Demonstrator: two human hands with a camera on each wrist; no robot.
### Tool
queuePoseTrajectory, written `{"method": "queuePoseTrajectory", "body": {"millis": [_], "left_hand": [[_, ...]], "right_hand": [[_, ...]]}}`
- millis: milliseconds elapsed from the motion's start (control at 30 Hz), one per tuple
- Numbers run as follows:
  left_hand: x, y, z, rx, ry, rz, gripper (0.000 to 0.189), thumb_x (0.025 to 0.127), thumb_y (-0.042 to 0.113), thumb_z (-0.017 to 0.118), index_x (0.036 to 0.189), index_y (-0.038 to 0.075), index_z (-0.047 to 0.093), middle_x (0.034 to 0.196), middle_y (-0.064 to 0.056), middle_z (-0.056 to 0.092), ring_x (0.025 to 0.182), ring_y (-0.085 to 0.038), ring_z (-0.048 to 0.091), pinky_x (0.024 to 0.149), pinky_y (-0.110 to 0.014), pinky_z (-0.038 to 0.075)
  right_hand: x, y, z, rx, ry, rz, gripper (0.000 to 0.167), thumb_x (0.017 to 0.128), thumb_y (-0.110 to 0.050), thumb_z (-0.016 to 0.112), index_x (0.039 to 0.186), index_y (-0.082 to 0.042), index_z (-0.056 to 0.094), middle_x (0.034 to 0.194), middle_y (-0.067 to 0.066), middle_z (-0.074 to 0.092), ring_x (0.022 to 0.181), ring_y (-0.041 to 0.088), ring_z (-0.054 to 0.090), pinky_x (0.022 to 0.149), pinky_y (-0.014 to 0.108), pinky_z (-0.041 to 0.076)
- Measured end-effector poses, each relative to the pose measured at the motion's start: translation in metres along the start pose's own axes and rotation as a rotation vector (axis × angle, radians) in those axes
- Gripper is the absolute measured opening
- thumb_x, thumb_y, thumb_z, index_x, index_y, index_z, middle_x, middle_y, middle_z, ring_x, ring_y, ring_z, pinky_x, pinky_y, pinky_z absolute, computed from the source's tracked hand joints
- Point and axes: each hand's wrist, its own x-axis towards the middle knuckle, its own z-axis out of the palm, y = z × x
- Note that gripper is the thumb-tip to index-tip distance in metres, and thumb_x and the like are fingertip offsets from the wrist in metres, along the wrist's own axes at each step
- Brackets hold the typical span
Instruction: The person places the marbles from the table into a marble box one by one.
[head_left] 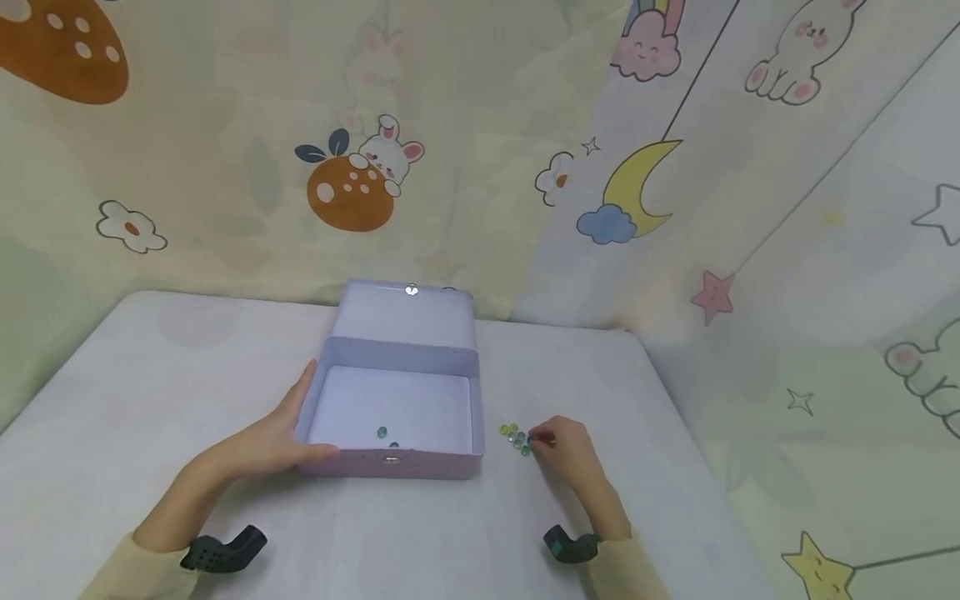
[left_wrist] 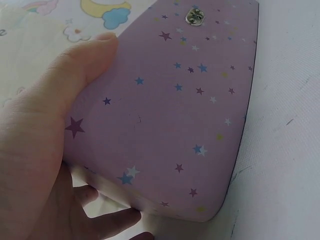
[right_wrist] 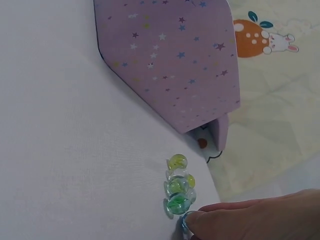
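A lilac tin box (head_left: pixel 405 465) with its lid (head_left: pixel 405 315) tipped back stands on the table. Inside it lie two marbles, one green marble (head_left: pixel 382 432) and another partly hidden by the front wall. My left hand (head_left: pixel 273 437) grips the box's front left corner, thumb along the front and fingers on the left side; the left wrist view shows the star-printed box wall (left_wrist: pixel 165 110) beside the thumb. To the right of the box, my right hand (head_left: pixel 566 450) pinches a blue marble (right_wrist: pixel 187 220) at the table. Beside those fingertips sit several green, yellow and clear marbles (right_wrist: pixel 178 202).
A white cloth covers the table (head_left: pixel 187 367). Behind it hangs a printed curtain (head_left: pixel 480 167) with rabbits, stars and a moon. The raised lid stands close to the table's back edge. Each wrist carries a dark strap mount (head_left: pixel 225 550).
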Motion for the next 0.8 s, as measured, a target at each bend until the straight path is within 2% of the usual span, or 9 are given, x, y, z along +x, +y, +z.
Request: {"method": "queuePoseTrajectory", "body": {"millis": [267,633,800], "left_hand": [[0.003,0.000,-0.001,0.006,0.003,0.005,0.128,0.074,0.041,0.078,0.149,0.017,-0.022,0.158,-0.018,-0.015,0.143,-0.045,-0.001,0.106,-0.070,0.011],[-0.002,0.005,-0.001,0.013,0.009,-0.010,0.127,0.074,0.043,0.077,0.150,0.014,-0.020,0.157,-0.021,-0.012,0.142,-0.047,0.001,0.106,-0.070,0.011],[-0.003,0.005,-0.001,0.017,0.010,-0.017,0.127,0.074,0.044,0.077,0.150,0.015,-0.021,0.157,-0.021,-0.012,0.142,-0.047,0.002,0.106,-0.070,0.011]], "right_hand": [[0.012,-0.005,-0.003,-0.030,-0.035,0.028,0.014,0.079,-0.007,0.074,0.093,-0.010,0.073,0.089,0.002,0.069,0.084,0.015,0.065,0.077,0.032,0.054],[0.043,-0.007,-0.002,-0.072,-0.043,-0.008,0.010,0.080,-0.006,0.072,0.089,-0.007,0.075,0.087,0.006,0.071,0.086,0.022,0.065,0.081,0.037,0.052],[0.058,-0.012,-0.005,-0.069,-0.115,0.057,0.010,0.082,-0.007,0.071,0.090,-0.008,0.075,0.090,0.006,0.071,0.089,0.022,0.064,0.084,0.038,0.052]]}}
